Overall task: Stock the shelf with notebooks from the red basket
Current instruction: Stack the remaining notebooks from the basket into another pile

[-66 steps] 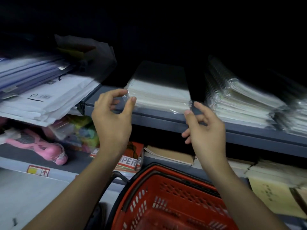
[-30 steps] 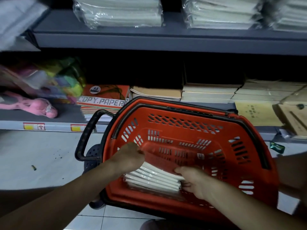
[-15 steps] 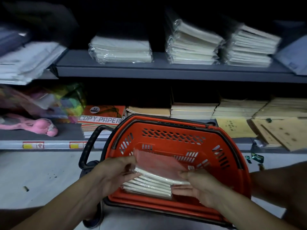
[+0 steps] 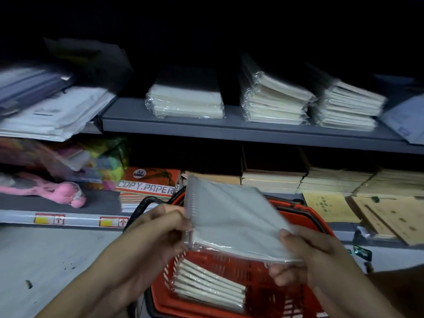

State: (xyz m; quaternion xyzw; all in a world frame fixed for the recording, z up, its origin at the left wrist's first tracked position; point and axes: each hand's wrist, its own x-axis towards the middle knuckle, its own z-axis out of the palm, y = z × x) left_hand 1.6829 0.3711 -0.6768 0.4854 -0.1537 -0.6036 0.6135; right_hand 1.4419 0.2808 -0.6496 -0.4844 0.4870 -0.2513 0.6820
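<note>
Head view, wrapped notebook pack (image 4: 231, 216) above red basket (image 4: 286, 294), left hand (image 4: 160, 228) and right hand (image 4: 305, 253) fingers pinching opposite edges

Both forearms reached forward and up from the bottom edge. Left hand (image 4: 160, 228) gripped the pack's (image 4: 231, 221) spiral side, fingers curled; right hand (image 4: 305, 255) pinched its near corner, thumb on top.

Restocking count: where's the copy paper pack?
Head view, left of centre: copy paper lies on the lower shelf, just behind the red basket.

Grey notebook pack (image 4: 231, 216), red slotted basket (image 4: 284, 292), dark grey shelf (image 4: 229, 129).
</note>
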